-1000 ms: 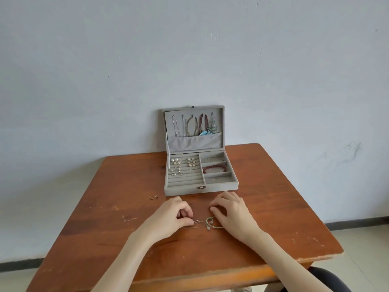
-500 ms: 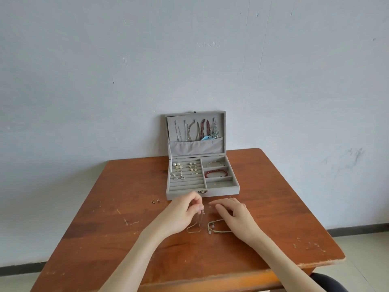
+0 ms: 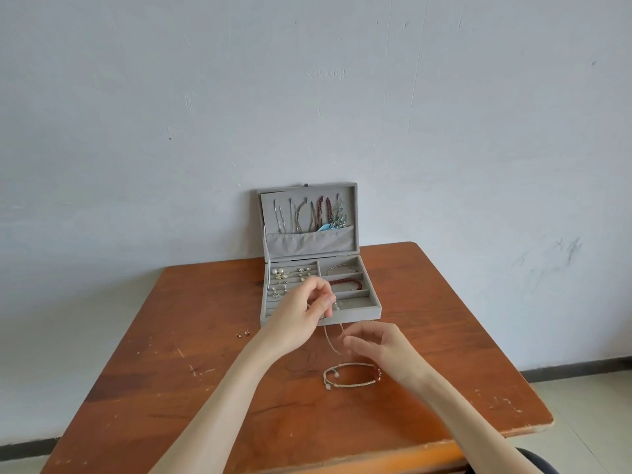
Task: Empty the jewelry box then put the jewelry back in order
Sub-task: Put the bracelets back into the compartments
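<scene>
Wooden counter [image 3: 191, 388] stands against a pale wall [image 3: 307, 97], scuffed top. Grey jewelry box [image 3: 372, 311] sits open just beyond both hands, lid upright with necklaces [image 3: 309, 217] hanging inside it. Behind the left hand, the box's ring rows hold earrings [image 3: 278, 273]; the compartments beyond the right hand hold a thin bangle [image 3: 337, 268] and a red bead bracelet [image 3: 345, 283], and the nearest compartment shows nothing I can make out.

Left hand [image 3: 301, 316] is raised over the box's front edge, its grip narrow: thumb and fingertips pinch the top of a thin chain [image 3: 330, 340], which hangs down in a loop toward the right hand. Right hand [image 3: 379, 347] hovers just below and right of the left, fingers loosely curled at the chain's lower end; whether they pinch it or only touch it I cannot tell.

Directly under the right hand, a cord bracelet [image 3: 349, 374] with a red bead lies flat on the counter, partly hidden by the wrist. Well left of the left hand, two small stud earrings [image 3: 242, 333] lie on the counter, close together.
</scene>
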